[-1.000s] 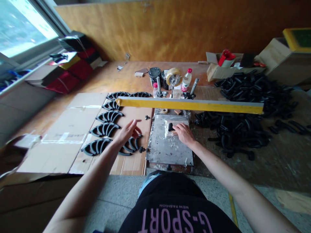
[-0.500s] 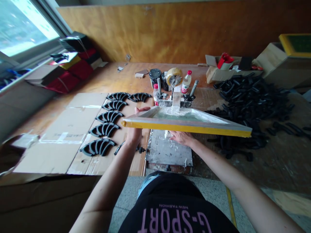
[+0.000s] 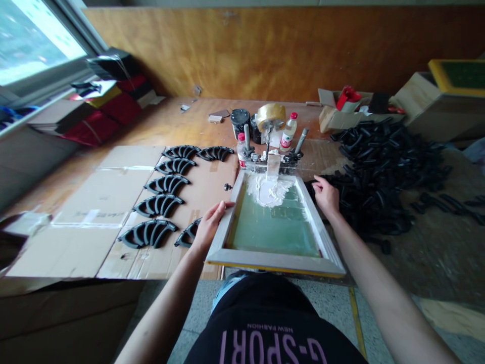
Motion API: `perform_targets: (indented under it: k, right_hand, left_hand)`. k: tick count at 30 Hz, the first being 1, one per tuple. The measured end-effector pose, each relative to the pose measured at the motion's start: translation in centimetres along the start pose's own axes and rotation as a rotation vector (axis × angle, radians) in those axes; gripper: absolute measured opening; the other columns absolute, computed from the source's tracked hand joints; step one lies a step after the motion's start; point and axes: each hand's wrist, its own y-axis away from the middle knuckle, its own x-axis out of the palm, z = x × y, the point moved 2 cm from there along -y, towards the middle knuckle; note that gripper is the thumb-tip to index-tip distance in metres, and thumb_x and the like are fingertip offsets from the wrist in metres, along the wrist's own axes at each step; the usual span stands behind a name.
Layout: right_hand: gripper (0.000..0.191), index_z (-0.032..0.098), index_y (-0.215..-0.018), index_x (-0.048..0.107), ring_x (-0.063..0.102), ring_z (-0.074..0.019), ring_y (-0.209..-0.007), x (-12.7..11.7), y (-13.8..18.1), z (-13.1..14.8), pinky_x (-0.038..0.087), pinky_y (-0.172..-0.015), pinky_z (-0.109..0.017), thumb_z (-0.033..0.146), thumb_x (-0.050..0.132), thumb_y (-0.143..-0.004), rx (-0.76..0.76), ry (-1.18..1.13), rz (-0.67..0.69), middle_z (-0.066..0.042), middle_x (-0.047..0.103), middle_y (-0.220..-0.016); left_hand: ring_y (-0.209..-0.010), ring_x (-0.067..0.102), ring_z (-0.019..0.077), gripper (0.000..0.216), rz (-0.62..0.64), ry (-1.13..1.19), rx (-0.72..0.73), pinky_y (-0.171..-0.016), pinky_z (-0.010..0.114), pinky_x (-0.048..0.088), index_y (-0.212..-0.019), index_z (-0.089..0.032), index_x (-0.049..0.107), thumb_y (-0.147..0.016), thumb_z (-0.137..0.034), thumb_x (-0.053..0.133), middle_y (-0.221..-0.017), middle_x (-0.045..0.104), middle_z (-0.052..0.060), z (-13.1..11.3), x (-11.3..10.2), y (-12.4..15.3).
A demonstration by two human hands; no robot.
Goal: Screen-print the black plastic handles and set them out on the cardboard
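A wooden screen frame (image 3: 217,241) with green mesh and a smear of white ink (image 3: 268,189) lies flat in front of me, hinged at a clamp (image 3: 271,157) on its far side. My left hand (image 3: 209,227) is closed on the frame's left rail. My right hand (image 3: 326,196) sits at the frame's right rail with its fingers curled, fingertips against the outer edge; whether they hold anything is hidden. Curved black plastic parts (image 3: 157,205) lie in a row on cardboard (image 3: 98,197) to the left.
A large heap of black parts (image 3: 382,162) covers the table to the right. Behind the clamp stand a tape roll (image 3: 271,115), a small bottle (image 3: 288,132) and a black can (image 3: 240,119). Cartons (image 3: 424,98) sit at the far right, stacked goods (image 3: 109,98) under the window.
The frame has swung down from raised to flat over the metal plate. My left hand took hold of its left rail; my right hand came out from under it to its right side.
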Motion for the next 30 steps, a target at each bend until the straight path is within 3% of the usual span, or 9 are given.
perform_targets:
  k: [3,5,10,13,18,21,25,27,30]
  right_hand:
    - [0.066,0.019,-0.147,0.037,0.049,-0.0270,-0.124,0.7,-2.2,4.7,0.039,-0.105,-0.043,0.021,0.058,-0.085,-0.221,-0.053,-0.072,-0.013,0.051,-0.138]
    - [0.066,0.020,-0.144,0.040,0.046,-0.0287,-0.127,2.0,-3.4,8.0,0.039,-0.106,-0.044,0.022,0.064,-0.082,-0.374,-0.033,-0.007,-0.013,0.048,-0.140]
    - [0.023,0.016,-0.107,0.062,0.056,-0.0265,-0.101,5.5,-4.5,11.7,0.046,-0.087,-0.036,0.018,0.061,-0.085,-0.396,0.138,0.250,-0.012,0.064,-0.104]
    - [0.009,0.016,-0.091,0.064,0.056,-0.0243,-0.093,5.9,-2.7,11.6,0.044,-0.083,-0.033,0.014,0.056,-0.086,-0.448,0.196,0.361,-0.011,0.066,-0.094]
    - [0.023,0.017,-0.090,0.066,0.055,-0.0223,-0.093,3.5,1.5,10.7,0.042,-0.079,-0.031,0.005,0.050,-0.080,-0.777,0.075,0.510,-0.008,0.066,-0.091]
    - [0.026,0.020,-0.085,0.067,0.056,-0.0194,-0.089,2.4,1.7,10.3,0.041,-0.075,-0.028,0.003,0.051,-0.076,-0.855,-0.001,0.606,-0.004,0.066,-0.086]
    - [0.022,0.020,-0.086,0.068,0.056,-0.0205,-0.090,3.1,1.2,10.3,0.042,-0.076,-0.029,0.006,0.051,-0.081,-0.734,0.004,0.449,-0.005,0.066,-0.088]
    - [0.025,0.018,-0.093,0.069,0.055,-0.0226,-0.097,3.7,2.0,10.3,0.043,-0.081,-0.031,0.006,0.049,-0.083,-0.749,0.008,0.372,-0.008,0.067,-0.094]
    - [0.024,0.018,-0.097,0.069,0.056,-0.0224,-0.098,4.0,3.3,10.1,0.044,-0.083,-0.032,0.009,0.050,-0.086,-0.811,-0.031,0.407,-0.007,0.068,-0.095]
  left_hand:
    - [-0.068,0.061,0.0148,0.069,0.042,-0.018,-0.097,-0.059,0.023,0.046,-0.137,-0.022,0.053,-0.079,-0.057,0.062,-0.084,0.069,0.002,4.4,-0.1,-0.1]
    - [-0.069,0.062,0.0149,0.079,0.038,-0.024,-0.111,-0.062,0.024,0.048,-0.147,-0.025,0.040,-0.078,-0.055,0.064,-0.085,0.069,0.002,7.1,0.2,-0.7]
    - [-0.077,0.065,0.0188,0.079,0.037,-0.071,-0.125,-0.068,0.028,0.051,-0.146,-0.021,0.041,-0.079,-0.055,0.062,-0.086,0.069,0.004,11.1,0.6,-2.5]
    - [-0.083,0.066,0.0202,0.077,0.044,-0.077,-0.131,-0.074,0.030,0.052,-0.145,-0.020,0.043,-0.079,-0.057,0.061,-0.091,0.070,0.005,11.8,0.4,-2.8]
    - [-0.091,0.066,0.0218,0.078,0.049,-0.054,-0.150,-0.078,0.031,0.052,-0.144,-0.021,0.045,-0.078,-0.059,0.062,-0.099,0.071,0.007,11.8,0.4,-2.8]
    - [-0.089,0.067,0.0219,0.077,0.043,-0.044,-0.152,-0.078,0.031,0.052,-0.143,-0.020,0.045,-0.078,-0.059,0.062,-0.098,0.071,0.007,11.5,0.5,-2.6]
    - [-0.084,0.067,0.0212,0.078,0.030,-0.045,-0.152,-0.073,0.030,0.052,-0.144,-0.020,0.045,-0.078,-0.059,0.062,-0.094,0.071,0.007,11.2,0.5,-2.4]
    - [-0.080,0.067,0.0206,0.078,0.027,-0.056,-0.152,-0.069,0.029,0.051,-0.143,-0.020,0.045,-0.078,-0.059,0.062,-0.091,0.070,0.006,11.1,0.5,-2.4]
    - [-0.075,0.066,0.0197,0.079,0.022,-0.050,-0.154,-0.065,0.028,0.050,-0.142,-0.019,0.046,-0.076,-0.059,0.063,-0.086,0.070,0.006,10.9,0.5,-2.4]
